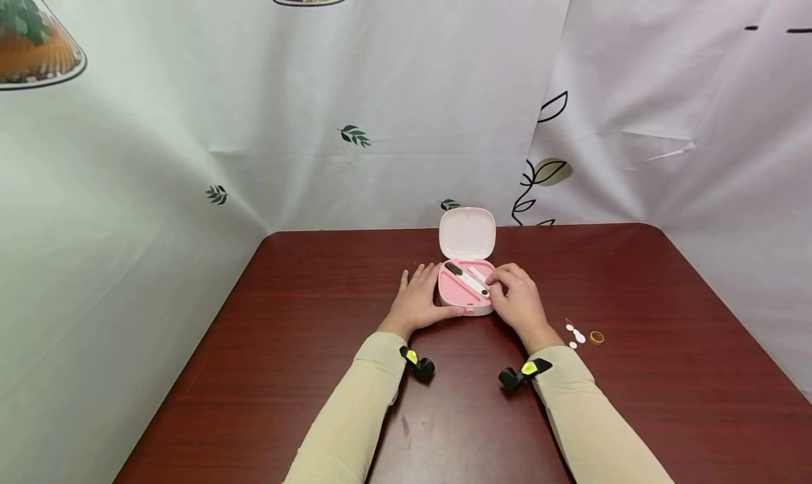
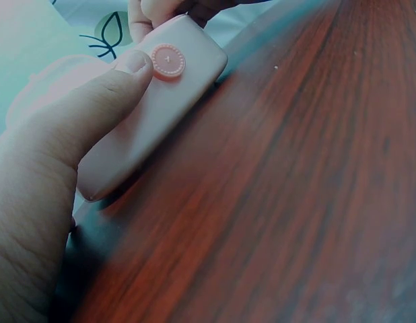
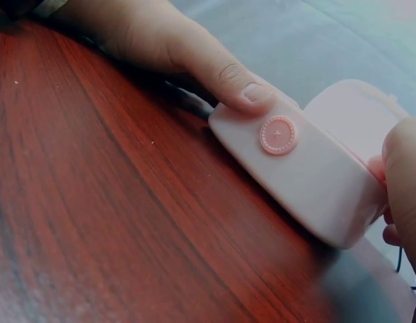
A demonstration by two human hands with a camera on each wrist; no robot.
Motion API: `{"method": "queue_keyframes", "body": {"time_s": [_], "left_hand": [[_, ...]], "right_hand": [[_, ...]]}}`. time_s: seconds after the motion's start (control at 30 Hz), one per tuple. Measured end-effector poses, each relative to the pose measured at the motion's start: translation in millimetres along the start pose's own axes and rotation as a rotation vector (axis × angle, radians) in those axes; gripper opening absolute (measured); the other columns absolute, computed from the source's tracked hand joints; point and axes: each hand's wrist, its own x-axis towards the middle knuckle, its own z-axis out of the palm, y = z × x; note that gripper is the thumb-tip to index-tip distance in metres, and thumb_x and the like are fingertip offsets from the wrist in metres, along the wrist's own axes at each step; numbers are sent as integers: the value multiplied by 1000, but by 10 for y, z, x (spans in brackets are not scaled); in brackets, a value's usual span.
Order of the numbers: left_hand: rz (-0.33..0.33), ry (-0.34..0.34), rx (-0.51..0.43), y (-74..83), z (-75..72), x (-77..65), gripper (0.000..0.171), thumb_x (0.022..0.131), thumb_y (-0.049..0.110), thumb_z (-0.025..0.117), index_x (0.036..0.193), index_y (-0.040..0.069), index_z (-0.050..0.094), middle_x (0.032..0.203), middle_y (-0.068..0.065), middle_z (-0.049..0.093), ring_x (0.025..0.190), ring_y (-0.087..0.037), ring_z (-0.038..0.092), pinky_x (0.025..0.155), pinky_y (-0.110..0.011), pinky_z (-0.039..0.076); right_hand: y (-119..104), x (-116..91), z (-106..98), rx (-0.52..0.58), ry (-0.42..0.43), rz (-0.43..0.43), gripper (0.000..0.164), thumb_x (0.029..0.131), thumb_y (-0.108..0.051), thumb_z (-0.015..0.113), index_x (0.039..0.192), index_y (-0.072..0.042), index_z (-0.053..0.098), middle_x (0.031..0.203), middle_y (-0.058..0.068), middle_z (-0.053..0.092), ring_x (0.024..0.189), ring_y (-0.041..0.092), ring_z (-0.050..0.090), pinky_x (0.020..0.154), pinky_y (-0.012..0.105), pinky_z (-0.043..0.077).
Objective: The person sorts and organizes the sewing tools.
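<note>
A small pink box (image 1: 453, 292) with its white lid (image 1: 467, 234) raised stands near the table's back edge. In its pink tray lie a slim white tool (image 1: 473, 284) with a dark end and a short white strip (image 1: 476, 273). My left hand (image 1: 419, 304) holds the box at its left front corner, fingers along the side. Its thumb (image 2: 117, 91) rests on the front wall beside a round pink catch (image 3: 279, 134). My right hand (image 1: 519, 304) has its fingers curled at the tray's right edge; what lies between the fingertips is hidden.
On the reddish-brown table (image 1: 304, 315), right of my right hand, lie several small white discs (image 1: 579, 337) and a gold-coloured ring (image 1: 596, 337). A pale patterned curtain (image 1: 393, 103) hangs behind the table's back edge.
</note>
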Motion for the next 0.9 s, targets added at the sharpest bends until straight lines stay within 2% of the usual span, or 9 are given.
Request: {"method": "queue_keyframes", "body": {"time_s": [0.23, 0.53, 0.63, 0.73, 0.9], "left_hand": [[-2, 2, -3, 11, -5, 0, 115, 73, 85, 61, 162, 21, 25, 163, -7, 33, 154, -27, 21, 123, -55, 6], [3, 3, -6, 12, -19, -5, 114, 74, 85, 61, 162, 21, 25, 163, -6, 33, 154, -27, 21, 123, -56, 6], [6, 1, -3, 13, -26, -8, 114, 74, 84, 60, 162, 21, 25, 163, -6, 33, 153, -27, 22, 123, -56, 6], [10, 1, -3, 16, -31, -10, 114, 74, 84, 60, 162, 20, 26, 163, -7, 34, 153, -28, 22, 123, -56, 7], [5, -6, -1, 14, -19, -12, 115, 74, 85, 60, 162, 20, 25, 163, -7, 33, 153, -27, 22, 123, -56, 6]], "right_hand": [[-12, -19, -18, 6, 17, 35, 16, 87, 2, 57, 81, -7, 69, 100, 6, 64, 92, 25, 62, 81, 41, 50], [2, -26, -17, -7, 18, 14, 15, 88, 1, 57, 83, -8, 69, 101, 7, 64, 95, 26, 61, 83, 43, 50], [13, -26, -12, -13, 29, -12, 14, 89, 0, 59, 91, -6, 70, 104, 8, 64, 98, 27, 62, 86, 44, 50], [22, -23, -9, -15, 40, -36, 19, 90, -1, 60, 104, -3, 73, 108, 11, 64, 103, 29, 61, 91, 46, 49], [32, -34, -22, -24, 27, -20, 29, 91, -5, 60, 117, -3, 72, 115, 13, 63, 110, 32, 57, 96, 49, 47]]}}
